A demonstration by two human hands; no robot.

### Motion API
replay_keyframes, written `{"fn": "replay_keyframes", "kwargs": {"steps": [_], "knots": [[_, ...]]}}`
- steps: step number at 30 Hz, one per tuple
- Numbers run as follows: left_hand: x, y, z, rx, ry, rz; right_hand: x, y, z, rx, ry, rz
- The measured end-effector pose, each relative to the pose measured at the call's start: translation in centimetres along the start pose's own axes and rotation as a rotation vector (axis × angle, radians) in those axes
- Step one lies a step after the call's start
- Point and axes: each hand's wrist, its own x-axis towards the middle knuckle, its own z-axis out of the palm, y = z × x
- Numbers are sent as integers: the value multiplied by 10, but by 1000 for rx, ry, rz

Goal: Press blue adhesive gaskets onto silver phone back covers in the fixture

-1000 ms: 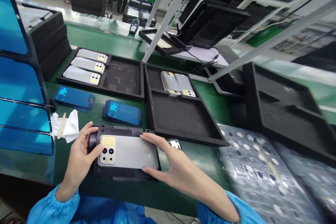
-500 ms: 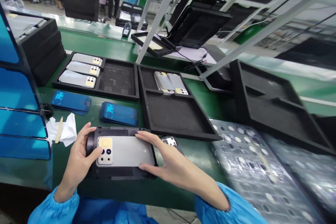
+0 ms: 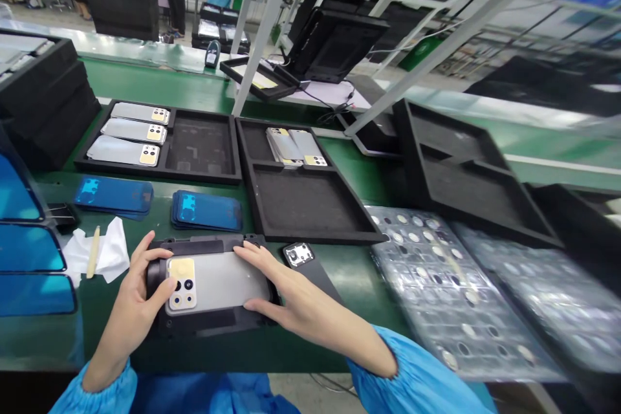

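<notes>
A silver-grey phone back cover (image 3: 228,281) with a yellow-topped camera block lies in a black fixture (image 3: 208,323) at the front of the green bench. My left hand (image 3: 140,284) grips the left end, its thumb pressed on the camera block and its fingers around the fixture's edge. Across the right end of the cover reaches my right hand (image 3: 286,291), fingers on the far long side and thumb on the near one. A dark phone back (image 3: 310,272) with a bare metal camera plate lies just right of the fixture, partly behind my right forearm.
Two stacks of blue film sheets (image 3: 208,210) lie behind the fixture. Black trays (image 3: 301,200) with silver covers stand farther back. At left are a white cloth (image 3: 114,252) and a yellowish stick (image 3: 93,252). Clear plastic sheets (image 3: 436,272) with round pieces lie right; metal posts (image 3: 266,26) rise behind.
The view has swung slightly to the right, so the bench things sit farther left. Both hands keep their places on the cover and fixture. More of the dark phone back shows.
</notes>
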Motion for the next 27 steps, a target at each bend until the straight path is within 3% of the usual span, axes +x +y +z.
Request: {"fn": "replay_keyframes", "kwargs": {"steps": [4,6,8,12,14,20,23,27], "knots": [[2,3,-2,28,-3,-26,2,-1,7,-117,-73,-87],[4,2,-3,42,-5,-22,1,0,17,-198,-50,-101],[5,0,-5,50,-2,-9,-3,3,30,-291,37,-114],[9,-4,-7,50,1,-8,-12,6,53,-545,422,-76],[10,-2,-7,37,-6,-20,-11,3,55,-630,542,-18],[14,4,-6,0,22,-15,11,-5,36,-598,654,79],[12,2,-7,4,13,-15,3,-14,48,-680,693,55],[6,-1,-5,25,-7,-6,-21,-20,73,-789,677,-77]]}}
